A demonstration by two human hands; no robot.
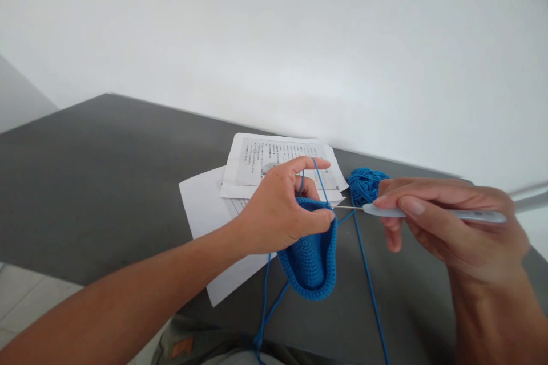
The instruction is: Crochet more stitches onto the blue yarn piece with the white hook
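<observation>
Smooth dark grey table [107, 182]. It carries: white paper sheet [201, 199]; printed white paper page [248, 161], overlapping it; loose ball of blue yarn [366, 184], beside the page's right edge; blue yarn strand [369, 279], trailing toward the near side.

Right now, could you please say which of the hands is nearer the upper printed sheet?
Left: the left hand overlaps the upper printed sheet in view; the right hand is off to its right.

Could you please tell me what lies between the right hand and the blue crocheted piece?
In the head view, the crochet hook's thin shaft spans from the pale handle in the right hand to the blue crocheted piece; a yarn strand shows there too.
</observation>
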